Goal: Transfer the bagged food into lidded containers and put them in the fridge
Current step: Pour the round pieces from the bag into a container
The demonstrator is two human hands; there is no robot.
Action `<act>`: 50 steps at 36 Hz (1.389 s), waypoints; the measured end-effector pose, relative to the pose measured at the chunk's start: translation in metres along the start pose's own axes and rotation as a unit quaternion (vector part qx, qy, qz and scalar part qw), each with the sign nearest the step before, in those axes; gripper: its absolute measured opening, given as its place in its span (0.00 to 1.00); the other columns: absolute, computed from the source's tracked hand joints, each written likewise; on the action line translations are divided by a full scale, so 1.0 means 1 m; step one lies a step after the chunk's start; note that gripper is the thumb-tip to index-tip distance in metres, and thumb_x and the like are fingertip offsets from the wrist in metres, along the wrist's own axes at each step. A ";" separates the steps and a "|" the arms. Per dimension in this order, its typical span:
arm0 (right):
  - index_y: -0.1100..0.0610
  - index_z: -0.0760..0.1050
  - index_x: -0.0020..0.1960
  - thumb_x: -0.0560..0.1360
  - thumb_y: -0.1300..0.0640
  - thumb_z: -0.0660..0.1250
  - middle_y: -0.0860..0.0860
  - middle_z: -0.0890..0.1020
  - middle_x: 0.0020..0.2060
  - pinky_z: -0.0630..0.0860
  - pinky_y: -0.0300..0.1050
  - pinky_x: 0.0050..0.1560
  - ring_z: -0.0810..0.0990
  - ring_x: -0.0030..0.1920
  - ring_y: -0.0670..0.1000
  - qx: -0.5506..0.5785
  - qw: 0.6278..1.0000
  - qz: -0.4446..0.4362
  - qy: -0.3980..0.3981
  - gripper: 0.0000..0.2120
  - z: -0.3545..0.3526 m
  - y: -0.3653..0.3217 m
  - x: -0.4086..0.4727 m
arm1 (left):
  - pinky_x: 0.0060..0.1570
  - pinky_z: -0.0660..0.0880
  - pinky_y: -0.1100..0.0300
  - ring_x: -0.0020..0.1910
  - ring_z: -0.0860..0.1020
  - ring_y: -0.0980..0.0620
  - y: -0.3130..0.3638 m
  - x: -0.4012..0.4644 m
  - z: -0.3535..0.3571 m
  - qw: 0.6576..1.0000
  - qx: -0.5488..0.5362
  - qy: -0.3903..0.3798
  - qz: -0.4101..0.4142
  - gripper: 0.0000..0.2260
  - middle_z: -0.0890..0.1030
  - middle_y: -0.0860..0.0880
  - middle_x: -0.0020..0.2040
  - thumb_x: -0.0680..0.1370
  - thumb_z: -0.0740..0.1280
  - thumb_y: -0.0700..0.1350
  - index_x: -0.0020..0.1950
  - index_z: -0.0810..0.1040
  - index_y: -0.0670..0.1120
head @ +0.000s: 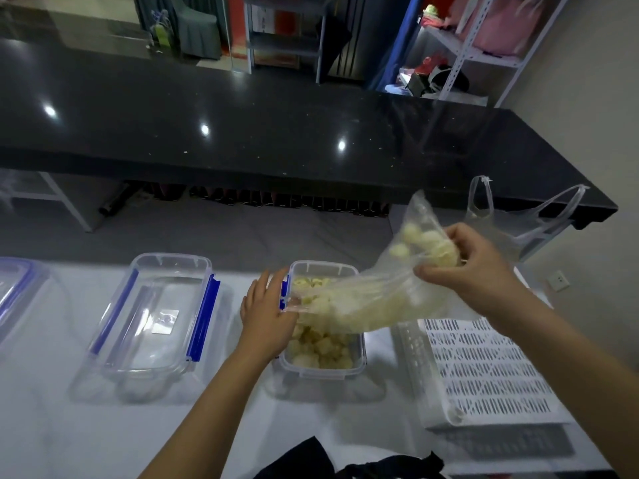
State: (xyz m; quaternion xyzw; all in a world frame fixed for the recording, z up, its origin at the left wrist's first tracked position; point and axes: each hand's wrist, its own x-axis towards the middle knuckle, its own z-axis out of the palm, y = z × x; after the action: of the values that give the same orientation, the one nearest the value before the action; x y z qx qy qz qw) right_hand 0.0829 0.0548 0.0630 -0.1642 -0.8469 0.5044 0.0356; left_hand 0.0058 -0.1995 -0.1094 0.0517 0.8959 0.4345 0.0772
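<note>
- Your right hand grips the bag by its closed end, fingers curled round the gathered film, and holds it above and to the right of the box.
- The bag slopes down from that hand toward your left, its mouth over the box; judged purpose: let the food slide out by gravity.
- A few pieces sit bunched in the high end, just beside your right fingers; probably stuck, so a shake or squeeze looks due.
- Your left hand lies at the box's left rim, fingers mostly straight, touching the bag's mouth. Whether the fingertips pinch the film, I cannot tell. Likely it keeps the mouth aimed inside the walls and steadies the box.
- The box under the bag's mouth is partly filled with pale yellow pieces.
- Left of your left hand a lid lies close by, ready for closing.
- Below your right forearm lies a white basket; beyond that hand stands a second bag.
</note>
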 end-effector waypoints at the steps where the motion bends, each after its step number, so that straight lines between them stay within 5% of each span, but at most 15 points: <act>1: 0.55 0.74 0.50 0.68 0.62 0.78 0.53 0.82 0.43 0.79 0.39 0.36 0.82 0.39 0.49 -0.007 1.000 -0.008 -0.002 0.16 0.005 -0.001 -0.001 | 0.78 0.51 0.43 0.80 0.52 0.48 -0.001 -0.002 -0.001 1.000 -0.002 -0.004 -0.006 0.24 0.56 0.51 0.81 0.82 0.60 0.56 0.78 0.59 0.57; 4: 0.54 0.74 0.51 0.68 0.60 0.78 0.51 0.80 0.43 0.75 0.35 0.34 0.79 0.36 0.44 -0.021 1.000 -0.023 -0.006 0.17 0.014 -0.004 0.000 | 0.77 0.50 0.43 0.80 0.49 0.49 -0.005 -0.007 -0.008 0.999 0.010 -0.031 -0.012 0.28 0.53 0.52 0.81 0.80 0.63 0.59 0.78 0.58 0.59; 11: 0.51 0.73 0.49 0.67 0.57 0.79 0.53 0.80 0.44 0.79 0.51 0.41 0.79 0.39 0.52 -0.066 0.996 -0.050 -0.022 0.18 0.030 -0.014 0.008 | 0.76 0.58 0.44 0.79 0.50 0.53 0.004 -0.014 -0.050 0.976 0.016 -0.211 0.054 0.36 0.50 0.58 0.81 0.73 0.72 0.61 0.76 0.57 0.68; 15: 0.48 0.72 0.49 0.65 0.52 0.79 0.50 0.80 0.45 0.79 0.60 0.44 0.81 0.42 0.56 -0.110 0.991 -0.076 -0.019 0.19 0.035 -0.021 0.013 | 0.67 0.65 0.56 0.69 0.62 0.62 0.043 -0.013 -0.069 0.982 -0.068 -0.147 0.100 0.29 0.62 0.61 0.76 0.73 0.70 0.61 0.73 0.65 0.66; 19: 0.43 0.70 0.48 0.61 0.42 0.75 0.46 0.79 0.43 0.77 0.62 0.51 0.78 0.46 0.54 -0.181 0.976 -0.115 -0.022 0.20 0.041 -0.032 0.014 | 0.65 0.67 0.55 0.68 0.63 0.61 0.079 -0.003 -0.077 0.972 -0.155 -0.139 0.108 0.30 0.65 0.60 0.76 0.71 0.71 0.61 0.72 0.68 0.64; 24: 0.45 0.70 0.50 0.64 0.48 0.77 0.44 0.76 0.46 0.69 0.50 0.55 0.73 0.50 0.48 -0.255 0.950 -0.179 -0.018 0.20 0.047 -0.043 0.013 | 0.51 0.76 0.67 0.58 0.79 0.63 0.111 0.011 -0.072 0.919 -0.329 -0.184 0.116 0.15 0.82 0.61 0.59 0.74 0.73 0.45 0.61 0.80 0.54; 29: 0.45 0.69 0.54 0.64 0.45 0.78 0.42 0.75 0.48 0.61 0.47 0.58 0.71 0.52 0.47 -0.310 0.930 -0.195 -0.013 0.24 0.047 -0.042 0.013 | 0.52 0.75 0.70 0.59 0.79 0.61 0.117 0.023 -0.071 0.915 -0.365 -0.114 0.125 0.03 0.79 0.55 0.65 0.77 0.71 0.40 0.46 0.84 0.43; 35: 0.41 0.64 0.67 0.64 0.40 0.77 0.41 0.71 0.57 0.60 0.51 0.66 0.66 0.59 0.46 -0.348 0.927 -0.123 -0.066 0.36 0.037 -0.017 0.017 | 0.50 0.73 0.74 0.60 0.79 0.63 0.107 0.027 -0.078 0.918 -0.367 -0.092 0.123 0.04 0.80 0.56 0.65 0.78 0.69 0.40 0.46 0.84 0.44; 37: 0.42 0.69 0.65 0.66 0.40 0.77 0.42 0.72 0.57 0.64 0.52 0.65 0.68 0.60 0.47 -0.356 0.927 -0.086 -0.085 0.31 0.036 0.000 0.020 | 0.50 0.73 0.75 0.59 0.79 0.62 0.104 0.027 -0.078 0.918 -0.370 -0.077 0.119 0.04 0.81 0.55 0.64 0.78 0.69 0.39 0.50 0.84 0.44; 41: 0.46 0.78 0.44 0.71 0.50 0.76 0.44 0.80 0.50 0.71 0.45 0.52 0.78 0.54 0.49 -0.256 0.962 -0.054 -0.074 0.07 0.033 0.032 0.024 | 0.51 0.74 0.73 0.59 0.80 0.62 0.096 0.027 -0.077 0.920 -0.372 -0.063 0.104 0.05 0.82 0.56 0.63 0.78 0.69 0.39 0.50 0.84 0.44; 50: 0.52 0.80 0.41 0.73 0.56 0.74 0.45 0.80 0.46 0.78 0.56 0.53 0.78 0.47 0.48 -0.113 0.990 -0.073 0.036 0.04 0.019 0.033 0.027 | 0.51 0.73 0.73 0.57 0.80 0.62 0.092 0.027 -0.080 0.928 -0.357 -0.046 0.097 0.08 0.84 0.56 0.57 0.79 0.69 0.41 0.57 0.83 0.47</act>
State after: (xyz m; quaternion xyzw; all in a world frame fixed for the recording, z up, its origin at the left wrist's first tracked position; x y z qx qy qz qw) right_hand 0.0610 0.0617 0.0223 -0.1228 -0.9063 0.3956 0.0836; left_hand -0.0333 -0.2001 0.0096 0.1271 0.6679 0.7278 0.0894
